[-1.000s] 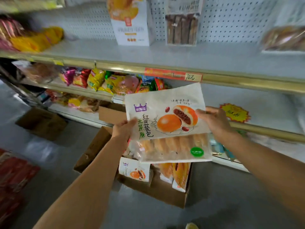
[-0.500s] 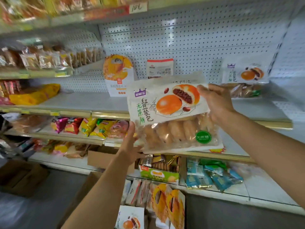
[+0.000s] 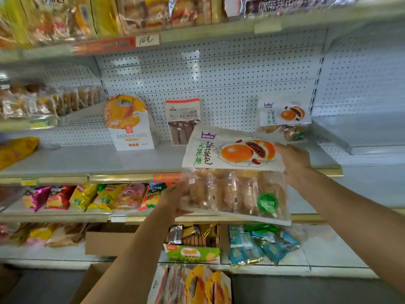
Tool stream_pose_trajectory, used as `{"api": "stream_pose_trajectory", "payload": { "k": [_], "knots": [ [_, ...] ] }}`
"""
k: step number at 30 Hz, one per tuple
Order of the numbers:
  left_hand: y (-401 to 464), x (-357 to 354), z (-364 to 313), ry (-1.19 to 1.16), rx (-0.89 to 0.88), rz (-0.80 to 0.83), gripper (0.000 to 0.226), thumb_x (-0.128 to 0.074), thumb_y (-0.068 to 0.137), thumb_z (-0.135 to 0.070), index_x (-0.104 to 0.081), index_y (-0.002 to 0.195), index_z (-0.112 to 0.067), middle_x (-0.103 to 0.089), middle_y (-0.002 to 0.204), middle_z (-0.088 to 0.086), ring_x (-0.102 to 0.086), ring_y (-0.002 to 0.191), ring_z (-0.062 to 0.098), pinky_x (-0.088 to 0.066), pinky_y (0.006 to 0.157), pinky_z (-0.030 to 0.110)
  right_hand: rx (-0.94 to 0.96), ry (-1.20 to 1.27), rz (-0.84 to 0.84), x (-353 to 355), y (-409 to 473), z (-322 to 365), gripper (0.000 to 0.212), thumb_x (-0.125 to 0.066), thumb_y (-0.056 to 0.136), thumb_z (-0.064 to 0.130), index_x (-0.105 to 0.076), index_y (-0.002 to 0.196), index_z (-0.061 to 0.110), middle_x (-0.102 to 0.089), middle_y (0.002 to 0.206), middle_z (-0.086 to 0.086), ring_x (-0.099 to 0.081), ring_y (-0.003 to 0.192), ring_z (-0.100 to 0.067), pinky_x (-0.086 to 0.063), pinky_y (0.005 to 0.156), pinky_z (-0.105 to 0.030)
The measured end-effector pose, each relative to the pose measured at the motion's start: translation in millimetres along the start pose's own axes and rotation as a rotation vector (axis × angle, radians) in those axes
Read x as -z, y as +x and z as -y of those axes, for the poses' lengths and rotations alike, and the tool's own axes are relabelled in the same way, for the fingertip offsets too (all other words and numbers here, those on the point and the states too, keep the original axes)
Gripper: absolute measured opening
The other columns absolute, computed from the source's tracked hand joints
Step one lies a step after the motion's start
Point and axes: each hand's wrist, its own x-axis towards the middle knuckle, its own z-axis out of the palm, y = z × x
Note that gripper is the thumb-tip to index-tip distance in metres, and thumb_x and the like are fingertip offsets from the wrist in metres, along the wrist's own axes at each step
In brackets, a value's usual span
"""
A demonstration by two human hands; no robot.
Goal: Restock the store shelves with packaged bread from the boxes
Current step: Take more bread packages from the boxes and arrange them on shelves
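I hold a bag of red bean buns (image 3: 234, 172) in front of the grey shelf (image 3: 87, 161), tilted with its top leaning toward the pegboard. My left hand (image 3: 175, 198) grips its lower left corner from below. My right hand (image 3: 293, 161) holds its right edge. An identical bag (image 3: 283, 117) leans against the pegboard at the shelf's right end. At the bottom edge an open cardboard box (image 3: 87, 286) on the floor shows more bread packages (image 3: 197, 286).
An orange-and-white bread box (image 3: 129, 123) and a pack of bread sticks (image 3: 183, 120) stand on the same shelf. Snack bags (image 3: 87, 197) fill the shelf below, blue packets (image 3: 260, 244) and a cardboard box (image 3: 107, 242) sit lower down. Packed bread lines the top shelf (image 3: 131, 16).
The bag has been lifted from above the floor box up to the level of the grey shelf and moved right. My view has tilted upward with it.
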Motion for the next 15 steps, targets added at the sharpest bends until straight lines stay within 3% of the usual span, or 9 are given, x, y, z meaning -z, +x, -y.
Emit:
{"api": "stream_pose_trajectory", "payload": {
  "k": [3, 6, 10, 15],
  "knots": [
    [14, -26, 1, 0.019, 0.02, 0.008, 0.044, -0.07, 0.086, -0.047, -0.067, 0.115, -0.015, -0.07, 0.116, 0.012, -0.069, 0.101, 0.037, -0.06, 0.074, 0.051, 0.035, -0.055, -0.037, 15, 23, 4, 0.018, -0.068, 0.089, 0.023, -0.058, 0.085, 0.009, -0.061, 0.09, -0.009, -0.056, 0.09, -0.024, -0.048, 0.084, -0.038],
    [26, -55, 1, 0.057, 0.017, 0.058, 0.049, -0.067, 0.087, -0.048, -0.063, 0.121, -0.012, -0.069, 0.113, 0.013, -0.069, 0.092, 0.032, -0.058, 0.063, 0.041, 0.027, -0.063, -0.037, 34, 52, 6, 0.019, -0.07, 0.087, 0.023, -0.057, 0.086, 0.009, -0.065, 0.106, -0.012, -0.062, 0.099, -0.027, -0.052, 0.095, -0.044],
    [40, -108, -4, 0.097, 0.011, 0.04, 0.045, -0.069, 0.087, -0.05, -0.064, 0.119, -0.019, -0.069, 0.114, 0.011, -0.067, 0.101, 0.034, -0.061, 0.073, 0.048, -0.01, -0.012, -0.03, 61, 94, 17, 0.026, -0.074, 0.084, 0.018, -0.06, 0.105, 0.011, -0.066, 0.107, -0.005, -0.063, 0.1, -0.024, -0.052, 0.095, -0.042],
    [67, -192, -5, 0.143, -0.037, 0.024, 0.038, -0.069, 0.083, -0.055, -0.068, 0.106, -0.025, -0.067, 0.115, 0.008, -0.062, 0.109, 0.032, -0.058, 0.082, 0.049, 0.098, -0.052, 0.01, 96, 163, 44, 0.049, -0.073, 0.083, 0.013, -0.06, 0.129, 0.023, -0.07, 0.109, -0.001, -0.067, 0.099, -0.022, -0.054, 0.092, -0.039]
  ]
}}
